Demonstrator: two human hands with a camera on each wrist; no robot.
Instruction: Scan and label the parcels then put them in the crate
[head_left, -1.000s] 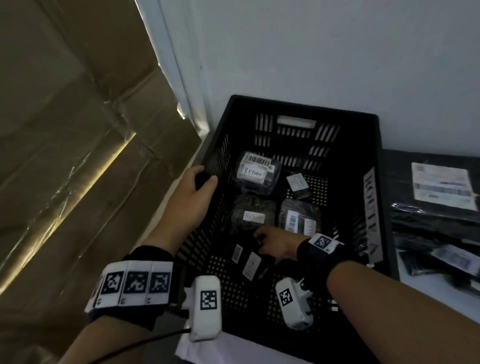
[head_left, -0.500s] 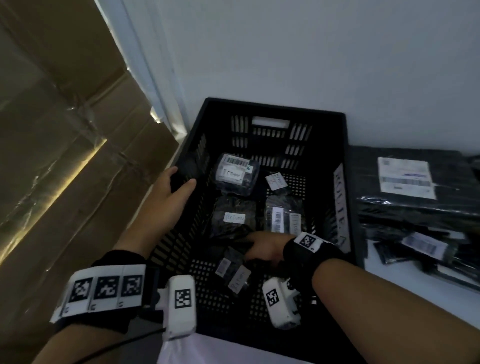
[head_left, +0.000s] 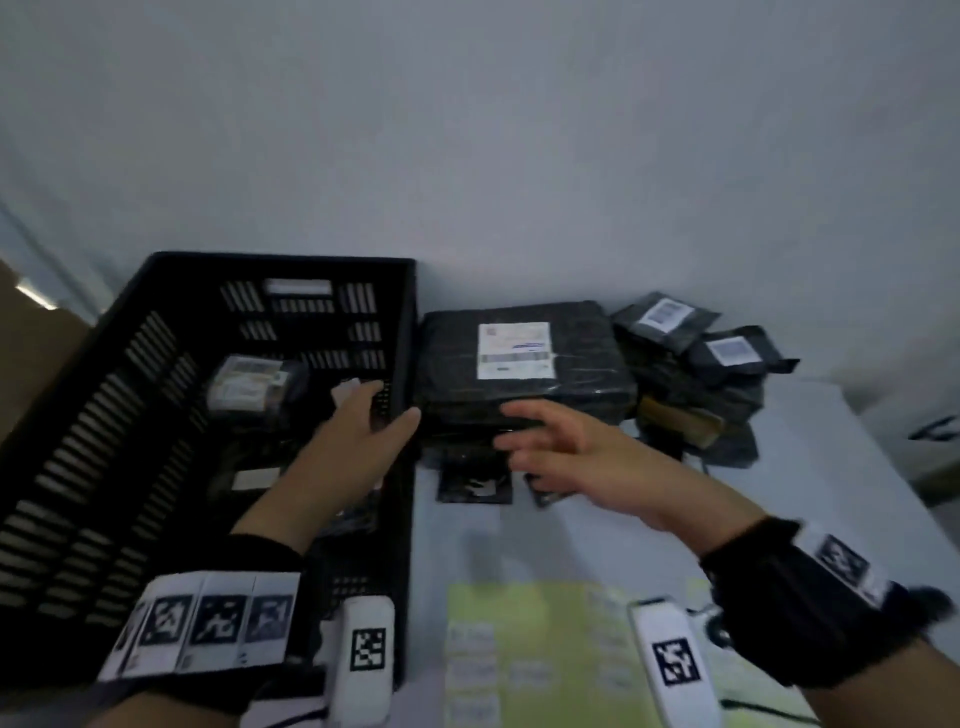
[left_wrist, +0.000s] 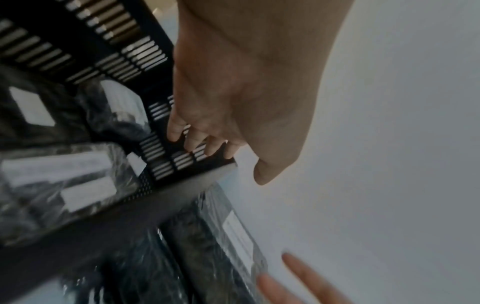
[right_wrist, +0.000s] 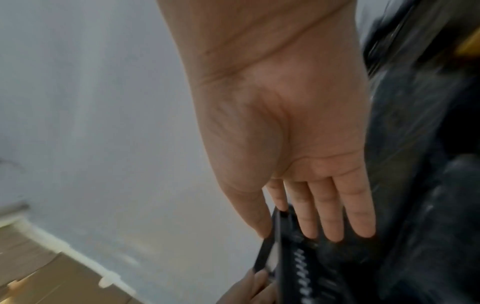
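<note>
Parcels (head_left: 244, 387) already lay labelled inside the crate (head_left: 156, 332), yet a stack (head_left: 524, 364) beside its right wall still waited. Your left hand (head_left: 358, 447) gripped that wall; your right hand (head_left: 566, 457), fingers spread and empty, hovered at the stack.

Both forearms are bare, each with a black wrist band (head_left: 810, 597) at the lower edge of the head view. White strips printed with black square markers wrap the bands, and a white camera unit (head_left: 363, 660) with its own marker hangs below each wrist.
</note>
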